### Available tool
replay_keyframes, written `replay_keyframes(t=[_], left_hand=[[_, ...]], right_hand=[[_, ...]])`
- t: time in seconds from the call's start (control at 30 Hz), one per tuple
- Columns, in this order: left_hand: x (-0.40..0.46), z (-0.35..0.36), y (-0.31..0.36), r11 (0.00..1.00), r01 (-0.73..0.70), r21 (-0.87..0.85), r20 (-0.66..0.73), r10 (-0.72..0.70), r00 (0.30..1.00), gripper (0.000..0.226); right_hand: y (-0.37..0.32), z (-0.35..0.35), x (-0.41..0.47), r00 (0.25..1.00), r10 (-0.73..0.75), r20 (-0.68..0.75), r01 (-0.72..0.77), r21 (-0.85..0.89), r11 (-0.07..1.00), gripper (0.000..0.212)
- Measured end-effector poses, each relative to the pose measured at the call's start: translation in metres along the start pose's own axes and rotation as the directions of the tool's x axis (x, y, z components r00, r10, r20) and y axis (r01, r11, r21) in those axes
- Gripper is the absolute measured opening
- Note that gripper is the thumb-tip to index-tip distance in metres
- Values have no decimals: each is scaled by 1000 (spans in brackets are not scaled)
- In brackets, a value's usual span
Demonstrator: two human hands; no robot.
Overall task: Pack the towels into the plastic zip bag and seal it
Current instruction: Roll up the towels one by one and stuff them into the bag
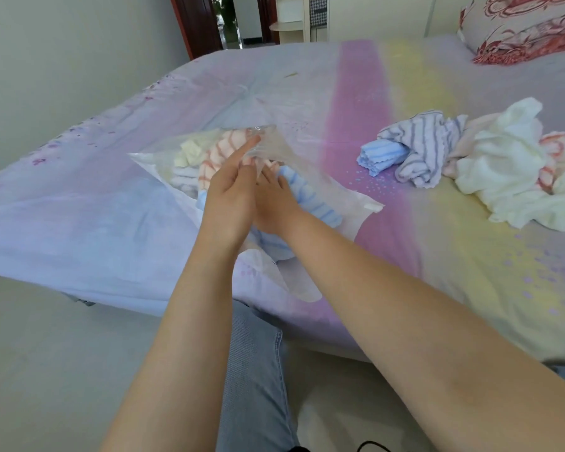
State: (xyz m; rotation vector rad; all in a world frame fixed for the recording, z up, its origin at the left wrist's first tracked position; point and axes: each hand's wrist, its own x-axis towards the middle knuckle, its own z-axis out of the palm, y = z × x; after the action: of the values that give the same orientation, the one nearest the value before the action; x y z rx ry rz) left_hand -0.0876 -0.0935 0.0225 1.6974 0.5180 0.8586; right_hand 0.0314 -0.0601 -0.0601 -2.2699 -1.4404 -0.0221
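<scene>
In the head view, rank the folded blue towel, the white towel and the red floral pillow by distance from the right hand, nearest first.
From the right hand:
1. Folded blue towel, to its right on the bed.
2. White towel, farther right in the loose pile.
3. Red floral pillow, at the far right corner.

Counted 1 zip bag (163, 158), roughly 4 towels in it (216, 154), maybe 5 loose towels mid-right (490, 161), 2 hands (230, 194), 1 pillow upper right (529, 27).
</scene>
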Motion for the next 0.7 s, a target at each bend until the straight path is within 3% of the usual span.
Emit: replay_keyframes(t=[0.17,0.27,0.33,0.43,0.5,0.6,0.7], left_hand=[[1,16,-15,998,58,9,-28,-58,998,31],[2,31,-21,995,101,16,-32,-100,994,32],[4,39,-26,993,116,20,-7,-116,993,28],[8,48,-36,993,100,56,50,-103,993,32],[7,54,-38,990,86,116,65,-94,993,39],[7,65,-41,978,18,209,74,-35,997,42],[9,74,-44,961,31,275,77,-54,996,46]], right_hand=[[15,-15,-89,923,35,-382,98,324,941,25],[30,-35,-142,735,40,-677,260,335,906,21],[45,-53,-153,629,192,-754,308,469,828,20],[86,-88,-135,526,487,-698,195,655,730,22],[133,-102,-110,553,603,-575,-26,711,703,19],[196,-102,-79,636,678,-368,-419,574,704,33],[223,-101,-65,661,732,-168,-580,504,640,33]])
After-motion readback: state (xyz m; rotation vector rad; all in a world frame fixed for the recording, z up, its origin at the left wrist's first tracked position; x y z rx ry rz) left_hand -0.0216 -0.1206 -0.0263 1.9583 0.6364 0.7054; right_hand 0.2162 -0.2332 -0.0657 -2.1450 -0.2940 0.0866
